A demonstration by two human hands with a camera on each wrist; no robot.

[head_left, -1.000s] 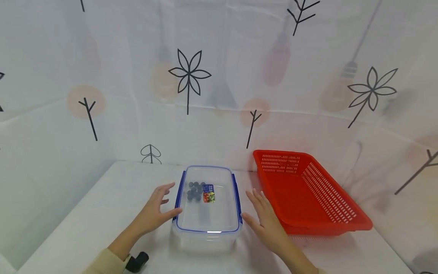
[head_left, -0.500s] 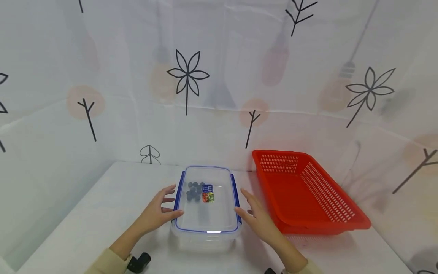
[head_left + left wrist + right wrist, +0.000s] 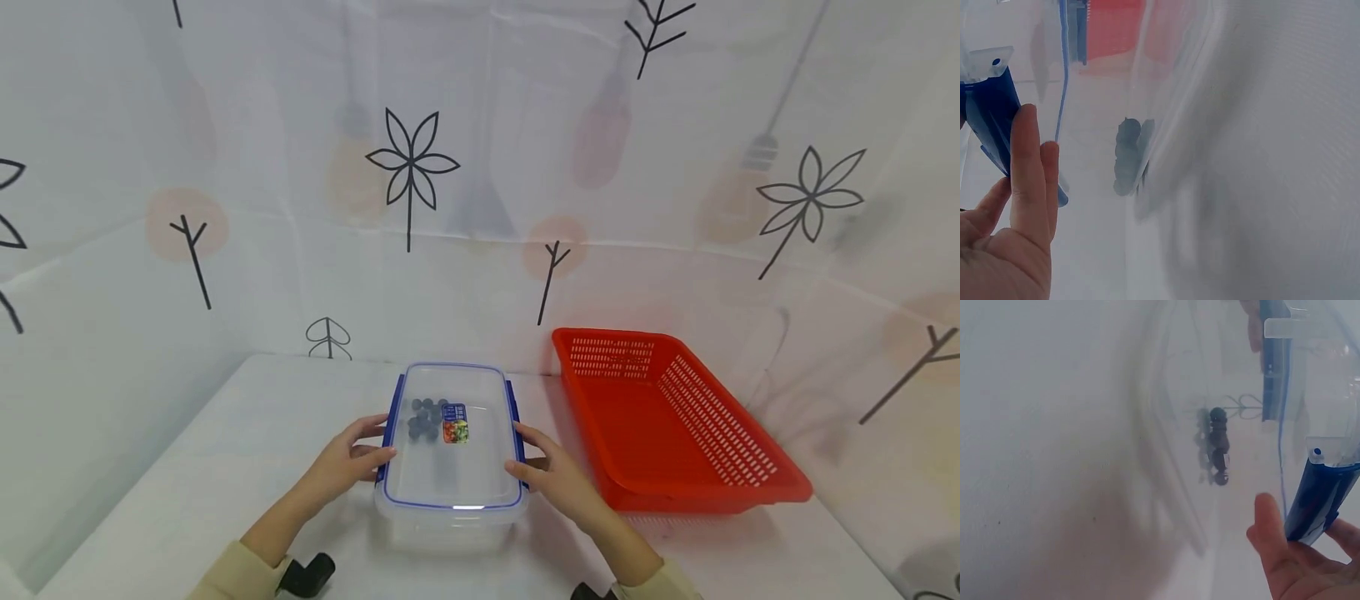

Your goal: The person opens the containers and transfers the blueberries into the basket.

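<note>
We see one clear rectangular food container (image 3: 450, 523) on the white surface (image 3: 262, 433), between two hands, its single clear lid (image 3: 480, 471) edged by a thin blue line. Two blue latches show, one along each long side.

Our left hand (image 3: 341, 467) has its grip closed around the left latch (image 3: 991, 115), thumb at the lid's edge and fingers against the side. Our right hand (image 3: 558, 483) mirrors it, its grip closed around the right latch (image 3: 1322, 500).

Inside, towards the left, we find one cluster of dark round berries (image 3: 425, 422); they overlap too much for us to count them. One blue-topped label (image 3: 455, 423) with a colourful printed picture sits on the lid.

To the right, near the container but apart from it, stands one red perforated basket (image 3: 641, 425). We wear two beige sleeves (image 3: 243, 575), with one black device (image 3: 307, 575) at each wrist. Behind hangs one pale cloth (image 3: 480, 287) bearing two whole outlined flowers.
</note>
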